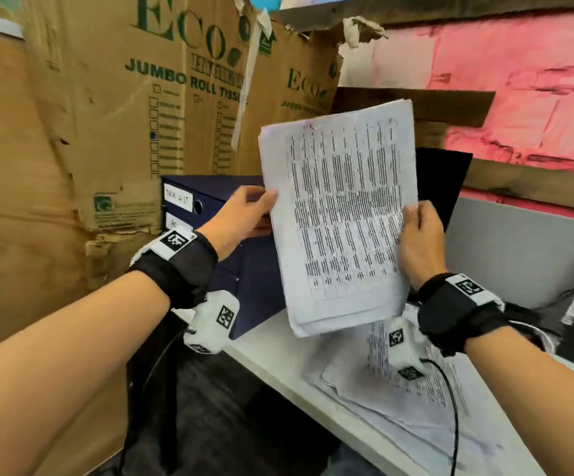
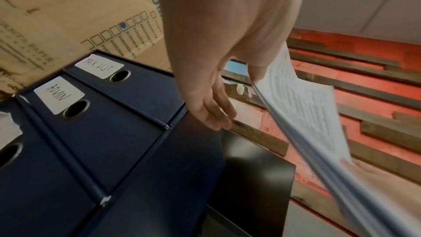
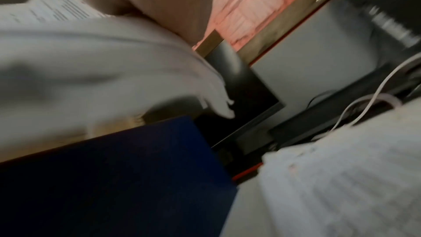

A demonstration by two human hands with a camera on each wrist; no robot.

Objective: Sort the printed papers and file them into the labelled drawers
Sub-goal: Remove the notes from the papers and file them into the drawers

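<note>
While the left hand (image 1: 241, 214) pinches the left edge of a sheaf of printed papers (image 1: 340, 214) between thumb and fingers, the right hand (image 1: 419, 242) grips the sheaf's right edge, so both hands hold it upright in the air, its printed table facing the person. Red handwriting sits at the top of the front sheet, too blurred to read. By the look of it, this is the reading step: the sheaf is being checked against the labels before it goes anywhere.

Just left of and behind the held papers stands the dark blue drawer unit (image 2: 118, 132) on the desk (image 1: 271, 359). Its fronts carry white labels, "TASK LIST" (image 2: 99, 65) on top and "ADMIN" (image 2: 59, 95) below, with a third label partly cut off. All visible drawers are closed, and whether anything has been filed inside cannot be told.

Nearer, to the right, a loose spread of more printed sheets (image 1: 392, 383) lies on the desk under the right wrist, unsorted as far as I can judge. So most of the work seems left: choose a drawer, open it, slip this sheaf in, then go through the remaining pile. Cardboard boxes (image 1: 113, 97) stand behind on the left.
</note>
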